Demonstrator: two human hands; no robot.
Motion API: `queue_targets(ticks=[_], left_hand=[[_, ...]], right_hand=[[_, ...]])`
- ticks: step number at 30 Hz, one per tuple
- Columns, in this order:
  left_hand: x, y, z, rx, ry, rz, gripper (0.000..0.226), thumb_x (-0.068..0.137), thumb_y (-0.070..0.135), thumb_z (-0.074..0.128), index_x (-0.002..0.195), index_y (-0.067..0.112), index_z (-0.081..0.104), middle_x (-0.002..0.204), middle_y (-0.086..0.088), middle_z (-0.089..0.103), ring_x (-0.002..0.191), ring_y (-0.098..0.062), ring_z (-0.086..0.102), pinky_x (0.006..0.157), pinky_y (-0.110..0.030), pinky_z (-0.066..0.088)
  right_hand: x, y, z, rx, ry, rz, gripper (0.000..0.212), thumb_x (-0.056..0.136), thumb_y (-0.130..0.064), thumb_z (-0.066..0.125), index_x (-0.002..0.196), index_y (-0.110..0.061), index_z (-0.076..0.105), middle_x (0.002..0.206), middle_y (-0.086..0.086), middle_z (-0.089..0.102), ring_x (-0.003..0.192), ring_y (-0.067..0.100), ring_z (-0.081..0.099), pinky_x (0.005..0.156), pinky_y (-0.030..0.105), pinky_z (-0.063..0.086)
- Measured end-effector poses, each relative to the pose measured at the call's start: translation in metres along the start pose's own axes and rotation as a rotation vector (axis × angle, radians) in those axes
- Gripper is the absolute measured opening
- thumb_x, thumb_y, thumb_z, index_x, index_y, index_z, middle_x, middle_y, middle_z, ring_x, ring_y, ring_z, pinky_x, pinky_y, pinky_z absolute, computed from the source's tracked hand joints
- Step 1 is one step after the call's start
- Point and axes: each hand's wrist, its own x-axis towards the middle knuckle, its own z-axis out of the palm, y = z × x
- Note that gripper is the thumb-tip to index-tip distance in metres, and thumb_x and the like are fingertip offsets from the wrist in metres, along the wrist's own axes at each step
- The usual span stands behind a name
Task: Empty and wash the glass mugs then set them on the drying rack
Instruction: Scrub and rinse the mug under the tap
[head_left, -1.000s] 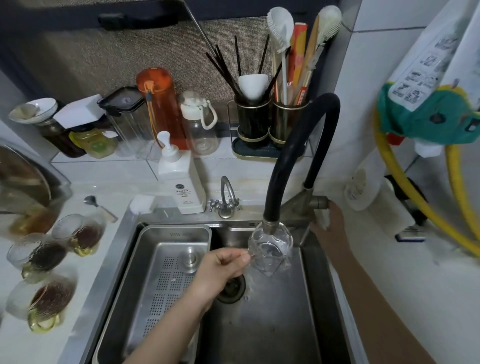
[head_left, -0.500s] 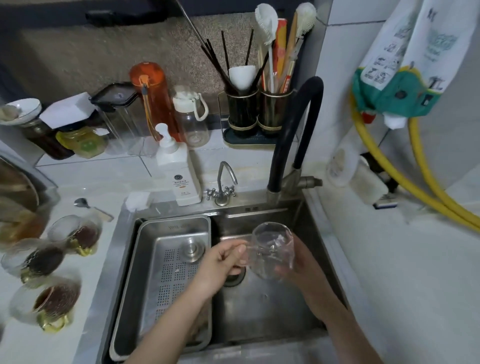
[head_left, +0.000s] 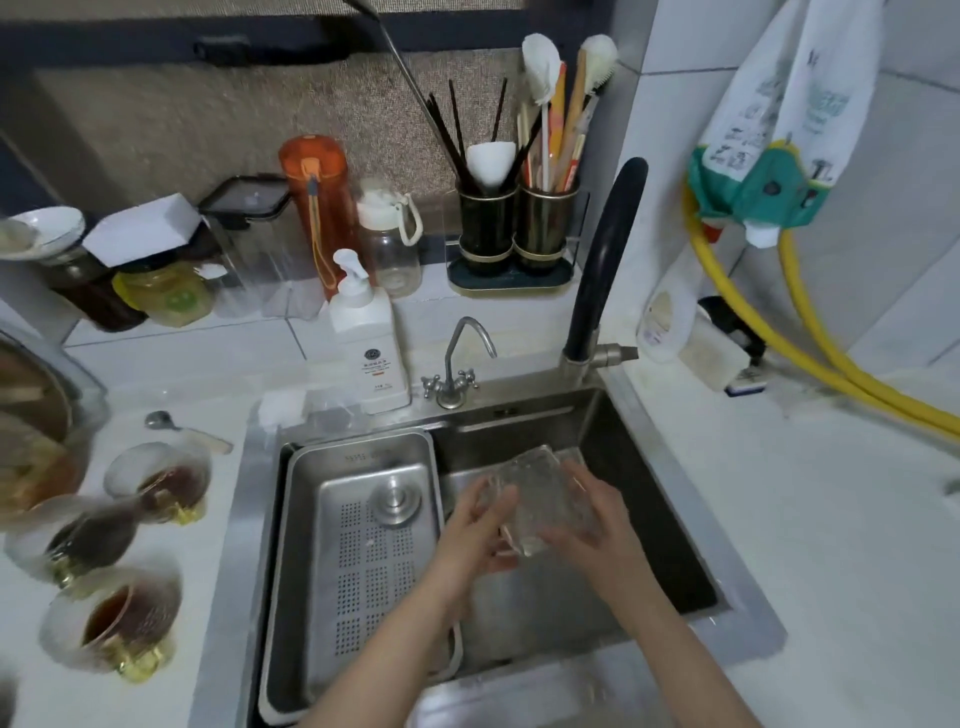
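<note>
- Centre of frame, over the steel sink (head_left: 670, 525): clear glass mug (head_left: 540, 499) held tilted between both hands, blurred.
- Left hand (head_left: 475, 530) on the mug's left side, fingers (head_left: 498, 512) curled against the glass and gripping it.
- Right hand (head_left: 597, 519) wrapped round the mug's right side, fingers (head_left: 584, 480) bent over the top edge of the glass.
- Mug held above the sink floor; whether it touches the steel, cannot tell.
- Just left of the hands, inside the sink: perforated steel drain tray (head_left: 363, 545) with a round knob (head_left: 396, 501) near its top.
- Lower left of frame, on the white surface (head_left: 810, 545): three more glass mugs, each with dark liquid inside — one nearest the sink's upper corner (head_left: 161, 480), one below and further left (head_left: 78, 535), one lowest with a gold-tinted handle (head_left: 117, 623).
- Small spoon (head_left: 182, 426) lying on the surface just above those mugs.
- Behind the sink: small chrome tap (head_left: 457, 364) in the middle, tall black arched faucet (head_left: 602, 260) to its right, not over the mug.
- White pump bottle (head_left: 366, 338) standing left of the chrome tap.
- Upper centre: orange bottle (head_left: 314, 208), clear bottle with a white lid (head_left: 389, 239), and two dark utensil holders (head_left: 519, 228) full of chopsticks and brushes.
- Right of frame: yellow hose (head_left: 810, 338) looping down the tiled wall.
</note>
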Motion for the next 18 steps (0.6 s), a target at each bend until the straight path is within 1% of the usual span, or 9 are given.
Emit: queue_targets(ticks=[3, 6, 8, 10, 12, 13, 15, 16, 18], left_hand=[[0.0, 0.0, -0.002, -0.003, 0.001, -0.026, 0.05, 0.08, 0.051, 0.062, 0.122, 0.027, 0.051, 0.105, -0.004, 0.069, 0.074, -0.021, 0.07, 0.068, -0.032, 0.055], [-0.004, 0.0, -0.002, 0.02, -0.007, -0.04, 0.046, 0.08, 0.058, 0.055, 0.115, 0.03, 0.055, 0.099, -0.002, 0.068, 0.069, -0.015, 0.065, 0.063, -0.027, 0.052], [-0.006, -0.002, -0.001, 0.108, -0.001, -0.013, 0.047, 0.086, 0.062, 0.047, 0.115, 0.027, 0.057, 0.105, -0.002, 0.067, 0.081, -0.018, 0.066, 0.062, -0.025, 0.052], [-0.006, -0.007, 0.001, 0.213, 0.03, 0.056, 0.057, 0.087, 0.065, 0.041, 0.111, 0.018, 0.062, 0.105, -0.004, 0.067, 0.091, -0.02, 0.064, 0.069, -0.026, 0.051], [-0.01, -0.009, 0.005, 0.273, 0.077, 0.144, 0.05, 0.093, 0.054, 0.039, 0.104, 0.014, 0.067, 0.101, -0.007, 0.07, 0.096, -0.023, 0.066, 0.08, -0.024, 0.05], [-0.014, -0.007, 0.007, 0.275, 0.087, 0.173, 0.045, 0.096, 0.047, 0.039, 0.104, 0.014, 0.067, 0.101, -0.007, 0.071, 0.096, -0.022, 0.066, 0.079, -0.019, 0.049], [-0.026, -0.001, 0.013, 0.238, 0.09, 0.202, 0.034, 0.099, 0.037, 0.038, 0.111, 0.019, 0.064, 0.106, 0.004, 0.069, 0.098, -0.007, 0.065, 0.075, -0.008, 0.046], [-0.03, 0.001, 0.015, 0.237, 0.106, 0.215, 0.03, 0.099, 0.034, 0.038, 0.119, 0.022, 0.057, 0.116, 0.01, 0.063, 0.104, -0.001, 0.059, 0.082, -0.006, 0.042], [-0.034, 0.002, 0.017, 0.292, 0.158, 0.274, 0.038, 0.099, 0.029, 0.04, 0.135, 0.02, 0.045, 0.13, 0.011, 0.048, 0.12, -0.001, 0.044, 0.097, -0.012, 0.032]], right_hand=[[-0.009, -0.003, 0.006, 0.079, 0.043, 0.019, 0.063, 0.069, -0.017, 0.083, 0.117, -0.037, 0.047, 0.116, -0.022, 0.054, 0.107, -0.01, 0.055, 0.08, 0.008, 0.049], [-0.02, 0.003, 0.009, 0.139, 0.078, 0.07, 0.067, 0.067, -0.001, 0.078, 0.118, -0.031, 0.046, 0.119, -0.015, 0.056, 0.108, -0.004, 0.057, 0.08, 0.01, 0.05], [-0.027, 0.006, 0.012, 0.163, 0.097, 0.083, 0.07, 0.065, -0.008, 0.078, 0.121, -0.034, 0.047, 0.127, -0.011, 0.054, 0.118, 0.004, 0.054, 0.085, 0.014, 0.051], [-0.034, 0.009, 0.013, 0.175, 0.118, 0.075, 0.073, 0.062, -0.019, 0.079, 0.123, -0.041, 0.046, 0.134, -0.01, 0.052, 0.125, 0.01, 0.05, 0.101, 0.027, 0.046], [-0.04, 0.009, 0.015, 0.174, 0.127, 0.071, 0.073, 0.062, -0.023, 0.08, 0.123, -0.043, 0.045, 0.136, -0.011, 0.051, 0.128, 0.012, 0.048, 0.109, 0.036, 0.038], [-0.041, 0.009, 0.016, 0.171, 0.131, 0.068, 0.073, 0.062, -0.024, 0.08, 0.123, -0.043, 0.045, 0.135, -0.012, 0.051, 0.128, 0.011, 0.049, 0.11, 0.037, 0.038], [-0.043, 0.006, 0.017, 0.174, 0.134, 0.072, 0.074, 0.062, -0.025, 0.08, 0.125, -0.041, 0.044, 0.13, -0.014, 0.053, 0.123, 0.01, 0.052, 0.107, 0.037, 0.041], [-0.044, 0.005, 0.017, 0.194, 0.137, 0.077, 0.075, 0.062, -0.025, 0.079, 0.126, -0.038, 0.044, 0.126, -0.013, 0.055, 0.119, 0.01, 0.054, 0.104, 0.035, 0.044], [-0.044, 0.003, 0.015, 0.206, 0.131, 0.078, 0.076, 0.062, -0.025, 0.083, 0.128, -0.027, 0.047, 0.119, -0.006, 0.061, 0.11, 0.014, 0.061, 0.094, 0.031, 0.052]])
